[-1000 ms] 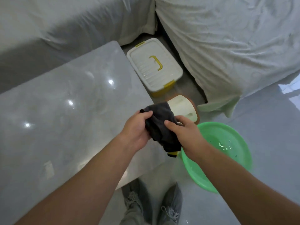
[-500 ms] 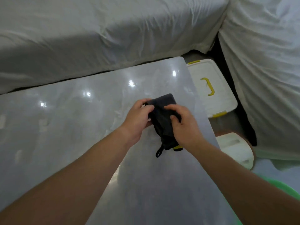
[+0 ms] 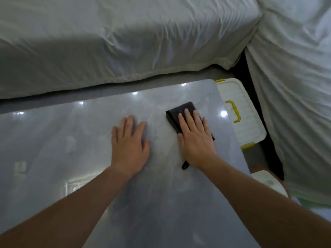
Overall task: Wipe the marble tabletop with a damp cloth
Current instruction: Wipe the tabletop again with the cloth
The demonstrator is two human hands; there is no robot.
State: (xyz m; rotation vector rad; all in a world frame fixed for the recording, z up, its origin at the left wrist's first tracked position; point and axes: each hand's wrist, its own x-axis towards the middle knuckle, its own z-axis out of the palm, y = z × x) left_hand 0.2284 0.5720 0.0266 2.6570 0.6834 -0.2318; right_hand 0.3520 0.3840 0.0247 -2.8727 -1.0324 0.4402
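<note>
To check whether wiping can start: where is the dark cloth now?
In the head view the dark cloth lies on the marble tabletop near its far right corner, under the right hand, beside the white storage box.

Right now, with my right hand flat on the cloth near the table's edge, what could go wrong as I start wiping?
The cloth lies close to the right edge of the tabletop, so an outward stroke from the right hand might push it off onto the white storage box. The left hand presses flat on the glossy marble and will likely leave prints. The cloth's loop trails loose and may drag a streak.
</note>
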